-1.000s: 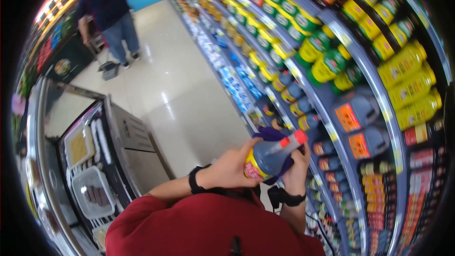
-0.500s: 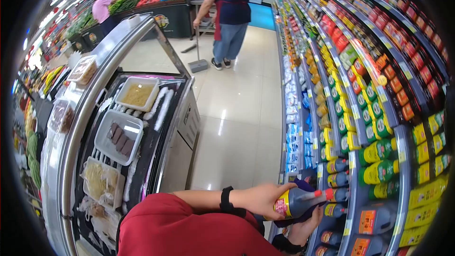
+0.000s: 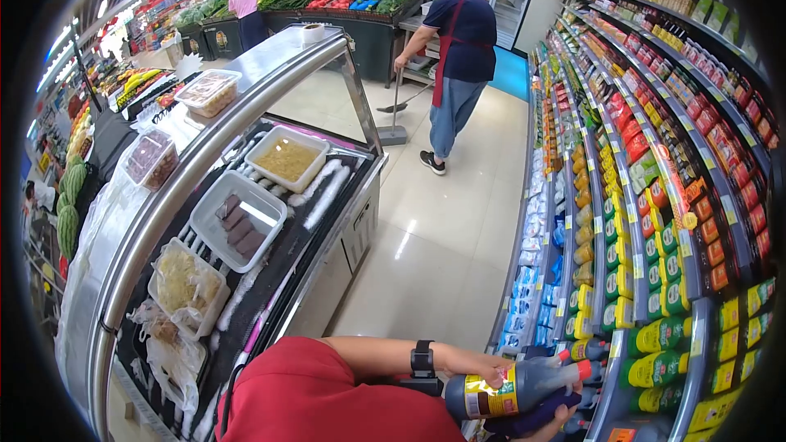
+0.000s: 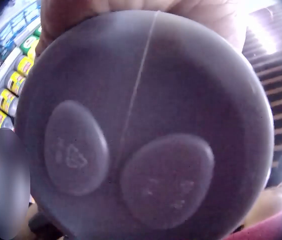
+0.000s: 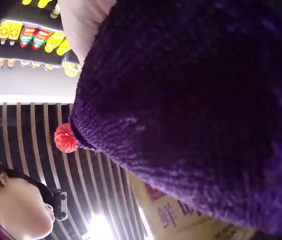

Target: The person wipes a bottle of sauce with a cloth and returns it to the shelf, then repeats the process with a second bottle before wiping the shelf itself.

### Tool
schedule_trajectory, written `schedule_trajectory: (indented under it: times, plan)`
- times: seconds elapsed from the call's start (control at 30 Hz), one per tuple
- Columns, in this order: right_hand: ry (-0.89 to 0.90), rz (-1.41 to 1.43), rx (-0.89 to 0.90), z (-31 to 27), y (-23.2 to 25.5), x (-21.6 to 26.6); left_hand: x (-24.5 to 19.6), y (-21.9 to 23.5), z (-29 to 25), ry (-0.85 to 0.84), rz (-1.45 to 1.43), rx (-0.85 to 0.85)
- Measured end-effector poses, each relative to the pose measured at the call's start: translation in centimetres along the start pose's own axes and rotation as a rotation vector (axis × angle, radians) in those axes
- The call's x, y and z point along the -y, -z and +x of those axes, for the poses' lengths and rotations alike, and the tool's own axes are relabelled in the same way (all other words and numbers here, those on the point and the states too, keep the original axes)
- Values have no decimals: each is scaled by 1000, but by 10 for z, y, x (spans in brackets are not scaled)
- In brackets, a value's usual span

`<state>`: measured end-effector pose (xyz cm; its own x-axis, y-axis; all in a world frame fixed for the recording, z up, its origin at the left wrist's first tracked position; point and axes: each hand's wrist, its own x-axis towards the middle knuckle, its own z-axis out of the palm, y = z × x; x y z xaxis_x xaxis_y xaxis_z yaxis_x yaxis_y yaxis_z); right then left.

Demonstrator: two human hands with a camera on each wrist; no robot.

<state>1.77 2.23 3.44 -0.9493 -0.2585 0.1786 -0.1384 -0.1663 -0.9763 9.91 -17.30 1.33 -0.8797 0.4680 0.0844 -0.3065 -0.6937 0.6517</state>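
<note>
My left hand [image 3: 473, 365] grips a large soy sauce bottle [image 3: 536, 383] with dark contents, a yellow label and a red cap. It lies tilted in the head view, cap toward the shelves on the right. The bottle's round base [image 4: 116, 120] fills the left wrist view. A purple cloth [image 3: 532, 419] lies against the lower side of the bottle, held by my right hand [image 3: 562, 424]. In the right wrist view the fuzzy cloth [image 5: 181, 110] covers most of the bottle; the red cap [image 5: 66, 138] and part of the label [image 5: 176, 210] show past it.
Shelves [image 3: 696, 336] packed with bottles and packets run along the right. At left stands a glass-topped chilled counter [image 3: 246, 311] with plastic tubs [image 3: 237, 221]. A person [image 3: 467, 49] with a broom and dustpan [image 3: 391, 135] stands in the aisle; another person [image 3: 244, 0] is by the vegetables.
The head view has swung, so the bottle and hands sit farther right and lower. The bottle has turned, showing another side of its label. The person with the broom has turned and stepped.
</note>
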Motion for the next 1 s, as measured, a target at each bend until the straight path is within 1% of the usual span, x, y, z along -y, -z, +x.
schedule_trajectory:
  times: [0.03,0.1,0.13,0.2,0.23,0.3,0.37,0.43,0.47,0.5,0.53,0.57,0.6,0.63,0.67,0.7,0.73,0.8,0.83,0.87,0.93,0.97,1.0]
  plan:
    - [21,-34,5,0,0,-1,2,2,-2,-4,2,-2]
    - [60,-105,9,1,1,-2,2,5,-6,19,-238,26]
    - [80,-141,9,1,1,-2,-3,3,-7,19,-237,26]
    - [120,-218,7,1,-1,-3,-13,-1,-6,-172,137,-30]
    - [337,-486,-3,-2,-5,-4,-13,2,-4,-174,134,-28]
    - [321,-443,-15,-5,-15,-1,-12,11,-1,-171,434,-103]
    - [300,-400,-31,-5,-34,14,-11,7,-2,-180,391,-120]
    - [-211,124,-157,-4,-57,39,-13,0,-4,-183,351,-135]
    - [-211,124,-163,-3,-57,35,-17,-4,-5,-221,416,-176]
    - [-396,331,45,-2,-58,27,-21,-9,-7,-259,479,-217]
    - [-576,539,257,-2,-58,23,-24,-12,-8,-254,475,-213]
    - [-424,467,240,-11,-87,46,-28,-15,-8,-322,572,-262]
    - [-421,470,240,-14,-81,32,-33,-17,-9,-393,673,-311]
    - [-412,449,183,-21,-68,4,-37,-20,-10,-394,676,-311]
    - [-405,428,125,-26,-58,-17,-41,-23,-11,-430,656,-336]
    - [-406,429,123,-28,-53,-26,-42,-24,-11,-465,634,-361]
    - [-353,421,132,-32,-47,-35,-41,-23,-11,-460,630,-360]
    - [-246,406,150,-36,-41,-44,-39,-22,-10,-581,614,-347]
    - [-238,259,116,-30,-37,-34,-36,-24,-9,-577,614,-345]
    - [-238,261,113,-26,-38,-18,-32,-29,-7,-590,569,-347]
    - [-195,92,-13,-17,-46,10,-21,-30,-1,-603,528,-345]
    - [-194,91,-18,-16,-49,11,-14,-27,5,-635,458,-314]
    - [-179,182,-1,-14,-52,10,-15,-29,8,-668,387,-280]
